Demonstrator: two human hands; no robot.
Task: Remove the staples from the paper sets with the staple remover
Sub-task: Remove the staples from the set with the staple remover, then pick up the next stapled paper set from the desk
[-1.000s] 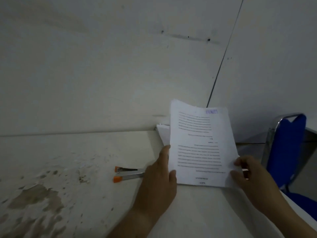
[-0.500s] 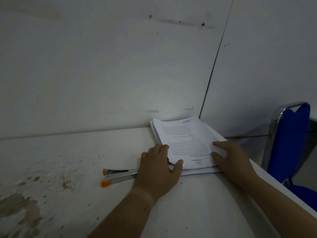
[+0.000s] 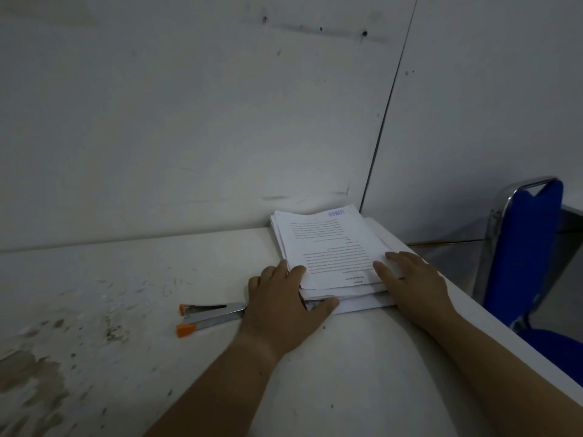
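I'm seeing both hands lying flat on the paper stack (image 3: 328, 247): my left hand (image 3: 284, 304) is spreading over its near-left corner, thumb along the near edge, and my right hand (image 3: 413, 282) is pressing open-palmed on its right side. The staple remover (image 3: 209, 315) is lying untouched just left of my left hand.

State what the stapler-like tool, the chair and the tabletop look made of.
Tool: bare silvery metal body with a dull sheen, orange tips that look plastic. Chair: shiny chrome-like tube frame, matte blue padding, probably fabric. Tabletop: white painted or laminated surface, worn and stained; core unclear.
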